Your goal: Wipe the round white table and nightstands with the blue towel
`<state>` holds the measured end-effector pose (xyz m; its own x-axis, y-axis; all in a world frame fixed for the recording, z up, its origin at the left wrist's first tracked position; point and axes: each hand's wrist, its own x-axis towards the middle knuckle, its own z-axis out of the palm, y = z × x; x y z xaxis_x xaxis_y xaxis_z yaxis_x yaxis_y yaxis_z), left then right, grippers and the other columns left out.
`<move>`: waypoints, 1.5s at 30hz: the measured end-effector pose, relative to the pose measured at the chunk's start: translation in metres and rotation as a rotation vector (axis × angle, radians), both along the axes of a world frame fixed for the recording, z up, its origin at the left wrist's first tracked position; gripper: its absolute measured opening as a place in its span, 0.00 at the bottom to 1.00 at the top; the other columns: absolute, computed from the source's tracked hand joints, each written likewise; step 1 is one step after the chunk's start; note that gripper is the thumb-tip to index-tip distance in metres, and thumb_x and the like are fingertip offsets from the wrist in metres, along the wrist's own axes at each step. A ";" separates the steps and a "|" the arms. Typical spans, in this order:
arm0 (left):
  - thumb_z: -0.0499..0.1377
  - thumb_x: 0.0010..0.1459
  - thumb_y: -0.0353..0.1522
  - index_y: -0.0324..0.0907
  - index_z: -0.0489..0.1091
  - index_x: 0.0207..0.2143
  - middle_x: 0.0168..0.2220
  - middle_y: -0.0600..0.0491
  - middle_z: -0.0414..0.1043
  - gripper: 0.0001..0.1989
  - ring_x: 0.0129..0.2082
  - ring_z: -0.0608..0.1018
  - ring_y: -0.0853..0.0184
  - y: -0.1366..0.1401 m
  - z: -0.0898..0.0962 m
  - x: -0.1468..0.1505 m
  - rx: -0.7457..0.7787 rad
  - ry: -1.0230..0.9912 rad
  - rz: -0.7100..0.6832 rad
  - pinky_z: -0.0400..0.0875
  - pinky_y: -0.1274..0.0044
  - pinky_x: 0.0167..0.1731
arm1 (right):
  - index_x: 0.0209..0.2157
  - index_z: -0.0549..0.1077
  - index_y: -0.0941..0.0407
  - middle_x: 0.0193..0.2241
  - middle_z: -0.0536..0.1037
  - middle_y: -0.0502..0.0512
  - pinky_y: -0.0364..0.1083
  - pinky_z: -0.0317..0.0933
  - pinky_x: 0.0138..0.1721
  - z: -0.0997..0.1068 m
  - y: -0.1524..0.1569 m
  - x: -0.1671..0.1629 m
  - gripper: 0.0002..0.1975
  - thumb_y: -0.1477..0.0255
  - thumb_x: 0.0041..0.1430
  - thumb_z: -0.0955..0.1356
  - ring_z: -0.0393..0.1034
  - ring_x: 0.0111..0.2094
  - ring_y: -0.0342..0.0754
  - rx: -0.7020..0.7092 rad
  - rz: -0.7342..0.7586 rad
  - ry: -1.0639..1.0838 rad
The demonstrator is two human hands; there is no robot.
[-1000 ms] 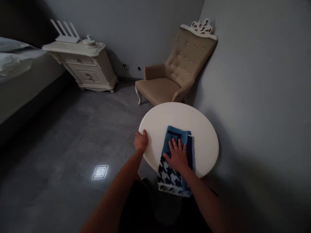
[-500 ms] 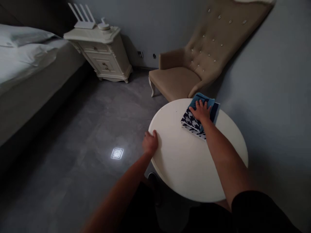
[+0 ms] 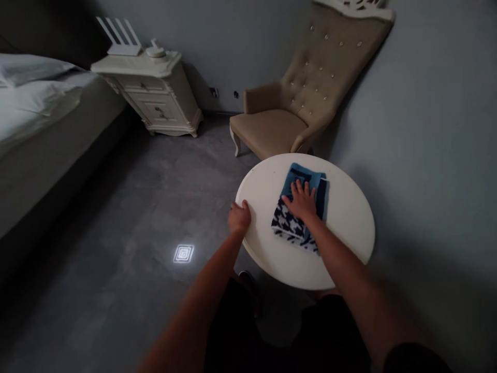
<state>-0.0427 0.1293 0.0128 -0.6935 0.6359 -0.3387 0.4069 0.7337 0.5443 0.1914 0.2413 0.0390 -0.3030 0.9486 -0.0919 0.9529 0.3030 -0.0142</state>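
Note:
A round white table (image 3: pixel 267 248) stands in front of me. My left hand (image 3: pixel 239 216) grips its left rim, thumb on top and the fingers hidden below the edge. On the tabletop lies a folded towel (image 3: pixel 287 220), blue and navy with a black-and-white houndstooth part. Spread flat on top of the towel, my right hand (image 3: pixel 302 201) presses it against the table with fingers apart.
Behind the table is a tan tufted armchair (image 3: pixel 267 129) close to the wall. A white nightstand (image 3: pixel 159 103) holds a router (image 3: pixel 124 49) and a small white device (image 3: pixel 156 51). At left is a bed (image 3: pixel 46 124). A bright square light patch (image 3: pixel 184 254) shows on the floor.
My right hand has pulled the towel toward me across the tabletop, from near the far edge to the middle. My left hand keeps its hold on the rim. The view has shifted slightly.

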 end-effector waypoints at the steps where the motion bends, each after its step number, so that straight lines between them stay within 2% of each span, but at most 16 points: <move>1: 0.47 0.80 0.51 0.38 0.71 0.61 0.59 0.29 0.82 0.28 0.61 0.85 0.43 -0.001 0.000 0.000 0.011 -0.001 0.000 0.78 0.60 0.58 | 0.84 0.53 0.59 0.85 0.43 0.61 0.77 0.35 0.82 -0.002 -0.031 0.000 0.47 0.42 0.78 0.53 0.35 0.85 0.74 -0.004 0.025 0.005; 4: 0.47 0.80 0.51 0.38 0.70 0.62 0.60 0.29 0.82 0.28 0.62 0.85 0.42 -0.005 0.001 0.001 0.025 -0.002 0.004 0.78 0.59 0.58 | 0.85 0.54 0.56 0.85 0.42 0.58 0.78 0.36 0.82 -0.009 -0.126 -0.001 0.49 0.40 0.77 0.54 0.34 0.85 0.75 -0.027 0.102 0.047; 7: 0.47 0.81 0.51 0.37 0.70 0.63 0.62 0.28 0.80 0.29 0.63 0.84 0.42 -0.008 0.003 0.000 0.031 -0.007 -0.002 0.78 0.58 0.60 | 0.86 0.46 0.42 0.84 0.41 0.46 0.78 0.38 0.83 -0.020 -0.202 -0.003 0.49 0.35 0.73 0.54 0.31 0.85 0.71 -0.042 0.138 0.106; 9: 0.46 0.81 0.51 0.36 0.70 0.64 0.62 0.28 0.80 0.30 0.63 0.84 0.41 -0.009 0.003 0.000 0.041 -0.013 -0.009 0.77 0.58 0.60 | 0.85 0.38 0.34 0.84 0.43 0.38 0.78 0.39 0.84 -0.026 -0.232 -0.005 0.48 0.34 0.73 0.55 0.29 0.86 0.67 -0.044 0.136 0.140; 11: 0.46 0.81 0.52 0.36 0.70 0.64 0.62 0.28 0.80 0.31 0.64 0.83 0.42 -0.010 0.004 0.000 0.048 -0.015 -0.011 0.77 0.59 0.61 | 0.85 0.36 0.33 0.83 0.46 0.37 0.78 0.39 0.84 -0.027 -0.241 -0.006 0.48 0.35 0.73 0.57 0.29 0.85 0.68 -0.054 0.131 0.158; 13: 0.46 0.81 0.51 0.36 0.71 0.63 0.63 0.28 0.80 0.30 0.64 0.83 0.42 -0.011 0.004 0.000 0.053 -0.013 -0.008 0.77 0.60 0.61 | 0.85 0.39 0.35 0.83 0.47 0.39 0.80 0.38 0.83 -0.024 -0.230 -0.008 0.48 0.37 0.73 0.58 0.30 0.85 0.70 -0.067 0.135 0.159; 16: 0.47 0.81 0.50 0.36 0.71 0.63 0.63 0.29 0.80 0.29 0.64 0.83 0.43 -0.011 0.005 0.001 0.050 -0.010 -0.006 0.77 0.61 0.61 | 0.85 0.45 0.36 0.84 0.46 0.41 0.80 0.37 0.82 -0.013 -0.184 -0.011 0.46 0.37 0.73 0.57 0.32 0.85 0.72 -0.074 0.149 0.147; 18: 0.47 0.81 0.50 0.37 0.71 0.63 0.62 0.29 0.81 0.29 0.63 0.84 0.44 -0.010 0.006 0.001 0.040 0.000 -0.007 0.78 0.62 0.59 | 0.85 0.50 0.39 0.85 0.44 0.45 0.79 0.37 0.82 -0.007 -0.140 -0.015 0.46 0.37 0.74 0.57 0.34 0.85 0.72 -0.062 0.132 0.135; 21: 0.47 0.81 0.50 0.37 0.71 0.63 0.61 0.29 0.82 0.28 0.62 0.85 0.43 -0.008 0.004 0.000 0.019 0.012 -0.010 0.78 0.61 0.58 | 0.85 0.54 0.51 0.85 0.44 0.56 0.79 0.33 0.82 -0.002 -0.065 -0.024 0.47 0.40 0.76 0.57 0.34 0.85 0.75 -0.034 0.077 0.114; 23: 0.46 0.82 0.50 0.37 0.70 0.63 0.61 0.29 0.82 0.28 0.62 0.85 0.43 -0.006 0.003 -0.002 0.012 0.005 -0.018 0.78 0.61 0.58 | 0.84 0.54 0.56 0.86 0.44 0.60 0.80 0.32 0.81 -0.001 -0.011 -0.029 0.47 0.41 0.77 0.56 0.34 0.85 0.75 -0.028 0.044 0.102; 29: 0.45 0.82 0.49 0.37 0.70 0.62 0.63 0.29 0.80 0.28 0.64 0.84 0.45 -0.001 0.002 -0.004 -0.018 -0.017 -0.027 0.76 0.63 0.59 | 0.85 0.52 0.56 0.86 0.43 0.62 0.81 0.31 0.80 -0.003 0.138 -0.032 0.49 0.39 0.77 0.52 0.33 0.85 0.75 -0.017 -0.025 0.091; 33: 0.45 0.82 0.50 0.38 0.70 0.61 0.63 0.30 0.80 0.28 0.63 0.84 0.46 0.001 0.001 -0.004 -0.030 -0.024 -0.013 0.76 0.63 0.58 | 0.85 0.52 0.56 0.86 0.44 0.62 0.80 0.29 0.80 -0.006 0.195 -0.030 0.50 0.38 0.76 0.52 0.34 0.85 0.75 -0.008 -0.046 0.106; 36: 0.45 0.82 0.49 0.38 0.70 0.62 0.63 0.30 0.80 0.27 0.63 0.84 0.46 0.001 0.002 -0.004 -0.036 -0.015 -0.011 0.77 0.64 0.58 | 0.84 0.53 0.57 0.85 0.46 0.63 0.80 0.29 0.80 -0.005 0.205 -0.029 0.50 0.38 0.76 0.52 0.34 0.84 0.75 0.008 -0.043 0.117; 39: 0.44 0.82 0.49 0.37 0.70 0.62 0.63 0.29 0.81 0.28 0.62 0.84 0.46 -0.001 0.004 -0.004 -0.038 -0.011 -0.011 0.77 0.63 0.58 | 0.84 0.53 0.58 0.85 0.46 0.64 0.80 0.30 0.80 -0.003 0.187 -0.029 0.50 0.39 0.77 0.52 0.36 0.84 0.75 0.021 -0.032 0.104; 42: 0.45 0.82 0.49 0.38 0.71 0.62 0.62 0.30 0.81 0.28 0.63 0.84 0.46 -0.001 0.005 -0.004 -0.028 -0.020 -0.015 0.77 0.63 0.59 | 0.84 0.53 0.58 0.85 0.46 0.61 0.79 0.32 0.81 -0.001 0.147 -0.029 0.48 0.41 0.78 0.52 0.37 0.84 0.74 0.010 -0.023 0.077; 45: 0.45 0.82 0.49 0.37 0.70 0.63 0.62 0.29 0.81 0.28 0.64 0.84 0.45 -0.001 0.005 -0.003 -0.021 -0.016 -0.017 0.77 0.61 0.59 | 0.84 0.53 0.58 0.86 0.45 0.60 0.78 0.33 0.81 0.001 0.087 -0.028 0.47 0.42 0.78 0.52 0.36 0.85 0.74 0.000 -0.001 0.057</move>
<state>-0.0452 0.1284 0.0174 -0.6772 0.6399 -0.3632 0.4104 0.7382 0.5354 0.1633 0.3278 0.0398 -0.3067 0.9488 -0.0750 0.9509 0.3020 -0.0683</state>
